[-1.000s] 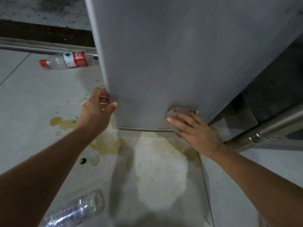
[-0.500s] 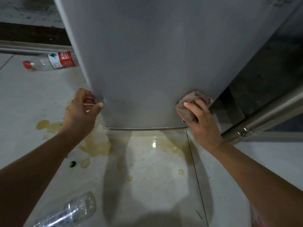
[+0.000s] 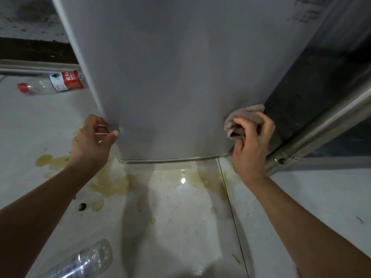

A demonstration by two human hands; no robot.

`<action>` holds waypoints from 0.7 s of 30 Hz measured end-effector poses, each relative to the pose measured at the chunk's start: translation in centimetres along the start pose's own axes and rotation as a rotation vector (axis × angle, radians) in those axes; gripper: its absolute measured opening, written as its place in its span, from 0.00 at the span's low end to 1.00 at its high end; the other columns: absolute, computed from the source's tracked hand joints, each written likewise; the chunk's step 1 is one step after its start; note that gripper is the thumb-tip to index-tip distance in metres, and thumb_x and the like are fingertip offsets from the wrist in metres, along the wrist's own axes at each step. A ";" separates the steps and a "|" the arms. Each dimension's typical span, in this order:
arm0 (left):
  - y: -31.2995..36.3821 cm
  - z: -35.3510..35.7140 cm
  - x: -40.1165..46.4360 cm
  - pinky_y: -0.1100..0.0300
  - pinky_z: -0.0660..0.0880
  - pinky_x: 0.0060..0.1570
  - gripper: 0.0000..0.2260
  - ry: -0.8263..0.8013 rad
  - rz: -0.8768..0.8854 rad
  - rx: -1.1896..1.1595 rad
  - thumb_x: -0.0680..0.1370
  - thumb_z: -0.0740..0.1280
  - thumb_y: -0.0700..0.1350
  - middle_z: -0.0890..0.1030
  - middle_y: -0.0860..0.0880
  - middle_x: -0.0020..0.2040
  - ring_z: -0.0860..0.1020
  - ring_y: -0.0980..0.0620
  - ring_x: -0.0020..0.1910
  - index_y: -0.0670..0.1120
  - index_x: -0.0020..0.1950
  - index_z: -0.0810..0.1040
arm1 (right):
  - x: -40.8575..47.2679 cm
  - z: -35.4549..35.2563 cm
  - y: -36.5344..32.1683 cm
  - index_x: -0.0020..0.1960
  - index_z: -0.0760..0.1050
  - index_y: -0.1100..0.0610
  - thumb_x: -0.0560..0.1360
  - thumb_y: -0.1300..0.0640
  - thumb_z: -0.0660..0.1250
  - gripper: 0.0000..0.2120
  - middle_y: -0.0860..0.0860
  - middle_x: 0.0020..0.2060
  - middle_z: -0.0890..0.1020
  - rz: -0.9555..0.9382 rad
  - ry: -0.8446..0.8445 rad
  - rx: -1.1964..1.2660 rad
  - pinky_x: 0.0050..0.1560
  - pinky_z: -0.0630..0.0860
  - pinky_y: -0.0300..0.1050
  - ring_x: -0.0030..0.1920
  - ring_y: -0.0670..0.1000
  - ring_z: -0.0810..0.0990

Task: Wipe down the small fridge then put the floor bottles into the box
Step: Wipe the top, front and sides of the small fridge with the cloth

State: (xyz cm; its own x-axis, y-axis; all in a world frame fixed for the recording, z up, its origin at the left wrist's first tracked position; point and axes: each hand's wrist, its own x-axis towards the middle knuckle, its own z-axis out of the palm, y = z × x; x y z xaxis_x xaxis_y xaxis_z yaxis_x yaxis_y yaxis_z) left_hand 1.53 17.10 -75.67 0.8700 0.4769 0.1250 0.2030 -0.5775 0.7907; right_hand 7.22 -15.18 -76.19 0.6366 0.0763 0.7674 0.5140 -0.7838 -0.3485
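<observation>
The small grey fridge (image 3: 176,77) stands in front of me, its front face filling the upper middle of the view. My left hand (image 3: 90,141) grips the fridge's lower left edge, thumb on the front face. My right hand (image 3: 251,145) grips a crumpled brownish cloth (image 3: 241,117) against the fridge's lower right corner. A clear plastic bottle with a red cap and red label (image 3: 54,83) lies on the floor at the left, partly behind the fridge. Another clear bottle (image 3: 82,261) lies on the floor at the bottom left. No box is in view.
Yellowish spill stains (image 3: 112,185) spread over the white tiled floor below the fridge. A metal rail (image 3: 313,125) and a dark panel run along the right side. A dark skirting strip and a metal bar (image 3: 30,69) line the far left wall.
My right hand has carried the cloth right and upward along the fridge's bottom, from near the middle to the lower right corner, and curled round it. My left hand stays on the left edge.
</observation>
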 end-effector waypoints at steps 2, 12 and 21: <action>-0.1 0.1 -0.1 0.56 0.70 0.41 0.08 0.003 0.031 -0.004 0.76 0.67 0.46 0.77 0.50 0.45 0.76 0.51 0.42 0.48 0.50 0.68 | -0.2 0.9 -0.8 0.54 0.72 0.61 0.69 0.70 0.58 0.15 0.61 0.62 0.65 0.080 0.039 -0.005 0.67 0.68 0.42 0.62 0.62 0.69; -0.8 0.4 0.0 0.55 0.71 0.45 0.08 0.004 0.067 -0.053 0.76 0.66 0.45 0.76 0.52 0.44 0.76 0.52 0.42 0.49 0.50 0.68 | -3.2 2.8 -0.6 0.49 0.68 0.68 0.66 0.79 0.63 0.15 0.67 0.61 0.63 0.489 -0.118 0.060 0.54 0.76 0.45 0.53 0.58 0.72; -0.8 0.5 -0.1 0.53 0.73 0.44 0.08 0.009 0.063 -0.048 0.77 0.66 0.46 0.76 0.51 0.45 0.77 0.51 0.44 0.50 0.50 0.67 | -0.9 2.9 -1.7 0.58 0.66 0.61 0.72 0.75 0.63 0.19 0.61 0.66 0.64 0.584 0.103 0.187 0.51 0.78 0.34 0.54 0.54 0.77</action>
State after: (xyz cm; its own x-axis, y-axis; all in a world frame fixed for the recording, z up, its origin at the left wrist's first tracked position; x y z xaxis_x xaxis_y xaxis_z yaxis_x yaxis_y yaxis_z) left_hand 1.50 17.26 -76.61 0.8763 0.4466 0.1804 0.1262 -0.5743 0.8089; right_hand 7.49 -12.10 -77.84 0.7892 -0.3999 0.4661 0.1955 -0.5559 -0.8080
